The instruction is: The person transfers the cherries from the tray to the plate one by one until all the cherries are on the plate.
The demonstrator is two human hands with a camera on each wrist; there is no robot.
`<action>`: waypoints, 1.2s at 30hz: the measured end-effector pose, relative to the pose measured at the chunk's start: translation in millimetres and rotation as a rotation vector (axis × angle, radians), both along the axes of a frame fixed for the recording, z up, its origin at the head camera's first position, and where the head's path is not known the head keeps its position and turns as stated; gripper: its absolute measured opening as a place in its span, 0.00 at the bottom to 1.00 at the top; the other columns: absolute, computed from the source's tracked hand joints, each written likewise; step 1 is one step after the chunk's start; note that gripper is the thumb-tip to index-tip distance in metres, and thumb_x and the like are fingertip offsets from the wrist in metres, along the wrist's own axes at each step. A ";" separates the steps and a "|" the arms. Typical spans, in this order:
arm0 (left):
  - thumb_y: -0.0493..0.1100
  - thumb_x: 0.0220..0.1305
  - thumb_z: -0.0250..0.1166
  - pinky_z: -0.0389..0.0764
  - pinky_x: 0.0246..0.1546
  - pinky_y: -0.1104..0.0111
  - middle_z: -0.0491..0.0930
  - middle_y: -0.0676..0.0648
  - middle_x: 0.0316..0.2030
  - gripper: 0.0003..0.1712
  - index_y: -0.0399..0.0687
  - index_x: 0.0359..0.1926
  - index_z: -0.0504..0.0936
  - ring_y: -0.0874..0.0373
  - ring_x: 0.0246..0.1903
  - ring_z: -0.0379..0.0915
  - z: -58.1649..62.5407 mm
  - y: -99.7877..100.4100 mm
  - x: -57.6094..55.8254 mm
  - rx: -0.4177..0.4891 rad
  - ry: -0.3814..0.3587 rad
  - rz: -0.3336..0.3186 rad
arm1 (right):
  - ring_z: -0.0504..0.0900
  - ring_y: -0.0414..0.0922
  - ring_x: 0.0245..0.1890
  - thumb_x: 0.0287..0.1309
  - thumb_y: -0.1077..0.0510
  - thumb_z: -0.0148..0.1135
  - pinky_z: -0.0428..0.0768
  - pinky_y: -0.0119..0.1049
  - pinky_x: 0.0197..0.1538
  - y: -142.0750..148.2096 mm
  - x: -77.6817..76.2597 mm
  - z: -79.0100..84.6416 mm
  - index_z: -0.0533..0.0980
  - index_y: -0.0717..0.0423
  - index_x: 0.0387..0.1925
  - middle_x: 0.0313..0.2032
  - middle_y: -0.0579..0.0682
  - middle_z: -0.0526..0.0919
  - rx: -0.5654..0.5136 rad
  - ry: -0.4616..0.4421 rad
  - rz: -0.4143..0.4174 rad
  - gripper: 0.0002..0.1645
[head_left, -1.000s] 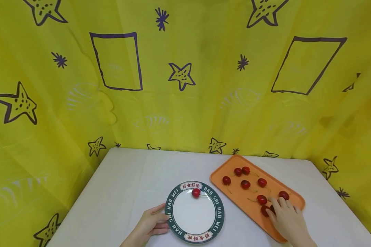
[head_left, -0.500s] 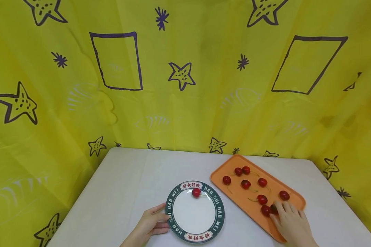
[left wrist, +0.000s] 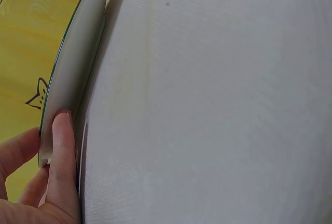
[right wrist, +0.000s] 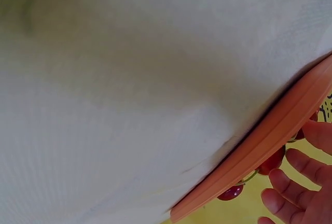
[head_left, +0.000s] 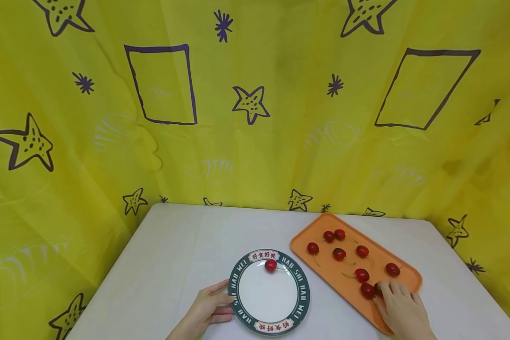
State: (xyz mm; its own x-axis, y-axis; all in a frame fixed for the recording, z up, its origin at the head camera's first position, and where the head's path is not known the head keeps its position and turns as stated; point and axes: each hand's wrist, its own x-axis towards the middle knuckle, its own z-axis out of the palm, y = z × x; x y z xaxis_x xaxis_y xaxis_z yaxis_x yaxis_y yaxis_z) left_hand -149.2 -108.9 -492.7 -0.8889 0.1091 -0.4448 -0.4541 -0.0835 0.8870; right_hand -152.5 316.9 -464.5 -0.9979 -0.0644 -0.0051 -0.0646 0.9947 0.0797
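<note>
My left hand (head_left: 210,304) holds the left rim of a white plate with a green lettered border (head_left: 267,295), thumb over the edge and fingers below. The plate's pale underside (left wrist: 78,63) faces the left wrist view. One red cherry (head_left: 270,266) lies near the plate's far rim. At the near right end of an orange tray (head_left: 323,264), my right hand (head_left: 401,304) pinches a dark cherry (head_left: 378,289) between thumb and index finger, which partly hide it. A red cherry (head_left: 367,291) lies just left of it. In the right wrist view, my fingers (right wrist: 306,164) curve beside cherries behind the tray rim.
Several other stemmed cherries are spread over the tray, among them one (head_left: 393,269) just beyond my right hand. Plate and tray sit side by side on a white table (head_left: 178,255). A yellow patterned curtain (head_left: 255,156) hangs behind and at both sides.
My right hand's fingers have drawn together around the dark cherry, and the hand has shifted slightly right. The left hand and the plate have stayed in place.
</note>
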 end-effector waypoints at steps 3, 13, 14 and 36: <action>0.33 0.52 0.62 0.83 0.30 0.62 0.83 0.46 0.26 0.39 0.33 0.65 0.58 0.54 0.26 0.81 -0.5 0.0 0.1 -0.002 0.002 0.001 | 0.73 0.58 0.39 0.55 0.51 0.60 0.70 0.59 0.42 -0.3 -1.7 -0.8 0.71 0.61 0.43 0.35 0.56 0.74 0.003 -0.021 -0.006 0.20; 0.33 0.52 0.62 0.83 0.30 0.62 0.83 0.45 0.26 0.39 0.33 0.65 0.58 0.53 0.26 0.81 -1.0 0.0 0.0 0.000 0.008 0.001 | 0.72 0.60 0.43 0.56 0.52 0.58 0.70 0.58 0.42 5.0 -4.0 -8.9 0.73 0.62 0.45 0.39 0.58 0.74 0.024 -0.033 0.018 0.20; 0.33 0.52 0.62 0.83 0.30 0.62 0.83 0.46 0.26 0.39 0.33 0.65 0.58 0.53 0.26 0.81 -1.0 0.2 -0.2 -0.001 0.007 0.001 | 0.72 0.60 0.43 0.56 0.53 0.58 0.70 0.58 0.42 5.3 -4.2 -9.8 0.73 0.62 0.45 0.39 0.58 0.74 0.025 -0.036 0.020 0.20; 0.33 0.53 0.62 0.83 0.30 0.62 0.83 0.46 0.27 0.38 0.33 0.65 0.58 0.53 0.27 0.82 -0.9 0.4 -1.2 -0.013 -0.004 0.004 | 0.72 0.63 0.45 0.57 0.54 0.57 0.70 0.59 0.44 2.5 -5.8 -12.5 0.74 0.64 0.46 0.41 0.63 0.75 0.038 -0.060 0.035 0.19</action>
State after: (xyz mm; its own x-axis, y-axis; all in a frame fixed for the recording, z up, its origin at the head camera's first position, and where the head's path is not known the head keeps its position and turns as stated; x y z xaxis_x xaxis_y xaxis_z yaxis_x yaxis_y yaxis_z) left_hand -150.3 -108.5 -493.5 -0.8877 0.1000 -0.4494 -0.4570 -0.0732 0.8864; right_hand -158.3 319.3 -477.0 -0.9929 -0.0974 -0.0682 -0.1047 0.9882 0.1119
